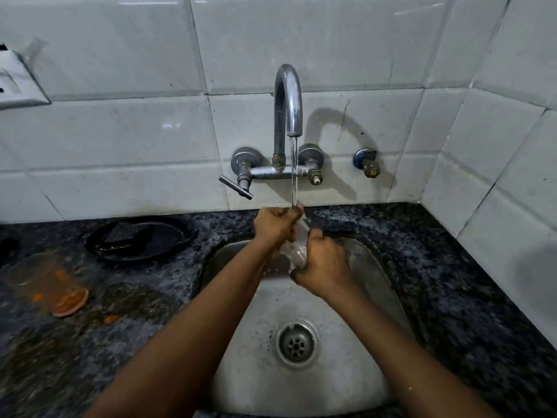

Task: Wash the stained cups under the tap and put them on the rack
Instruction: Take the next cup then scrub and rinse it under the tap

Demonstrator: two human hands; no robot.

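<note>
Centre of frame: a clear cup held between both hands over the steel sink, directly beneath the stream falling from the tap. The left hand, above and left of the cup, has its fingers curled about the upper end; the right hand, just below and right, wraps the lower end, so both grips are closed on the cup. Water and blur hide the cup's rim and exact tilt. Judged from its transparency and wet surface, the cup is light, rigid and slippery, possibly breakable; a hold around the body with the fingers encircling it seems safer than a pinch at the rim. At middle left of the frame a second, orange-stained cup lies on its side on the dark tabletop, unwashed. No rack is in view.
</note>
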